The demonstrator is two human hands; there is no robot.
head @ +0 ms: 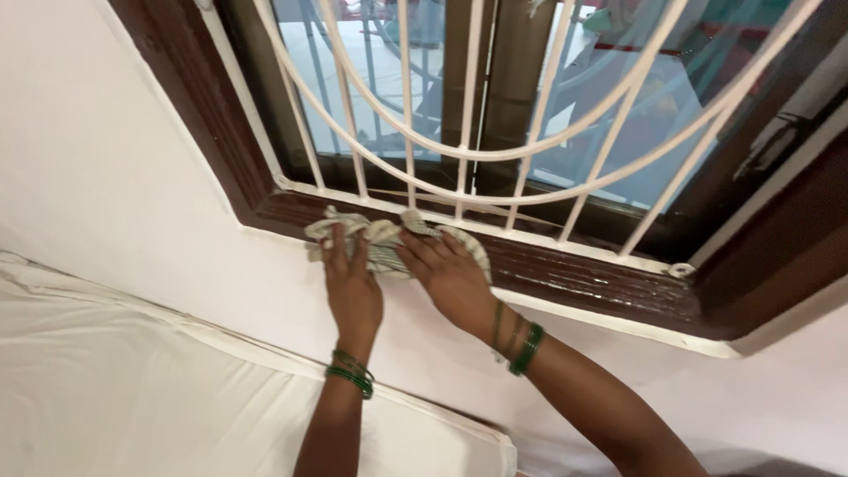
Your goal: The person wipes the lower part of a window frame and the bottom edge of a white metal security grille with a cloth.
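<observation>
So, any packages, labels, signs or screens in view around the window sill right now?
None in view. Only both hands, left hand and right hand, pressing a crumpled pale striped cloth on the dark brown wooden window sill, under white metal window bars.

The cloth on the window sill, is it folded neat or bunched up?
Bunched up. The striped cloth lies in crumpled folds on the brown sill, pressed under the left hand and right hand.
</observation>
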